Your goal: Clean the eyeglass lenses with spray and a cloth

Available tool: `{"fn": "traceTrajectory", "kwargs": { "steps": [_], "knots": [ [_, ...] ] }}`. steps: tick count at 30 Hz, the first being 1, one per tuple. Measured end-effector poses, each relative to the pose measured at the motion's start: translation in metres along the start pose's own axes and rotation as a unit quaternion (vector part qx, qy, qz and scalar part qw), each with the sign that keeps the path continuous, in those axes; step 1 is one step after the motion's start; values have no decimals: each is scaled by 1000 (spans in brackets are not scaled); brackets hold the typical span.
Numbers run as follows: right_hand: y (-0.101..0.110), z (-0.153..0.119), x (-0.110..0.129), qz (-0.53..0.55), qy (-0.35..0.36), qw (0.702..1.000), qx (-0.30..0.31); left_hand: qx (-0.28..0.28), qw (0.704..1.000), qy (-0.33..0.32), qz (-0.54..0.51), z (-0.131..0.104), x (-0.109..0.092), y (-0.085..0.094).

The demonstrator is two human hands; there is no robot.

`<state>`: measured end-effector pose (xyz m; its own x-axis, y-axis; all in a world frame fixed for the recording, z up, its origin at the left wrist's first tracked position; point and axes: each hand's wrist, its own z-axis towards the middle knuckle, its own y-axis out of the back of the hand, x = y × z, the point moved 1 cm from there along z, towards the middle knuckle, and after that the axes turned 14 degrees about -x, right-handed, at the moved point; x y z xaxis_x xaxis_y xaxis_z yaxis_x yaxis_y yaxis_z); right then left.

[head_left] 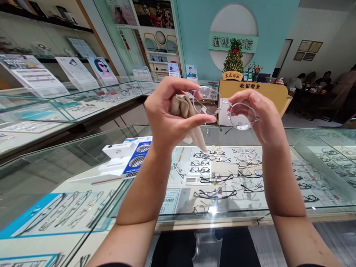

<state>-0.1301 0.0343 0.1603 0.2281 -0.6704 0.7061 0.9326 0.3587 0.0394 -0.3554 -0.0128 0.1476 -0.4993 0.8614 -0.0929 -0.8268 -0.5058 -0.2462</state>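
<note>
Left hand [168,115] pinching one side of the clear round glasses [221,105], beige cloth [182,105] bunched in the same palm; right hand [264,115] gripping the other lens rim. Glasses held up between both hands, temples folded or open: can't tell. Below the hands: glass display case [211,224], rows of eyeglass frames [218,194] inside; white boxes [119,150] lower left of left hand. Beyond right hand: wooden counter [268,94], decorated plant [233,61] on it

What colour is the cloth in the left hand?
The cloth in the left hand is beige; the head view shows it.
</note>
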Motion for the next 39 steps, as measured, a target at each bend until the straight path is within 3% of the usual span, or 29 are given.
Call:
{"fn": "traceTrajectory", "kwargs": {
  "steps": [5,9,14,18,22,32,39],
  "knots": [
    [2,-1,-3,-48,104,993,-33,-56,998,17,0,1,19,7],
    [-2,-2,-5,-103,162,979,-66,-112,993,-36,12,1,21,6],
    [-1,0,-11,-155,213,958,-111,-99,994,22,36,1,14,4],
    [2,2,-12,-177,218,951,-130,-60,994,76,55,1,12,8],
    [3,2,-8,-154,215,955,-134,-39,995,74,60,2,11,10],
    [11,5,-12,-181,159,964,-114,-57,989,40,127,4,-11,8],
    [9,3,-9,-186,163,962,-114,-82,985,28,152,3,-14,5]
  ]
}}
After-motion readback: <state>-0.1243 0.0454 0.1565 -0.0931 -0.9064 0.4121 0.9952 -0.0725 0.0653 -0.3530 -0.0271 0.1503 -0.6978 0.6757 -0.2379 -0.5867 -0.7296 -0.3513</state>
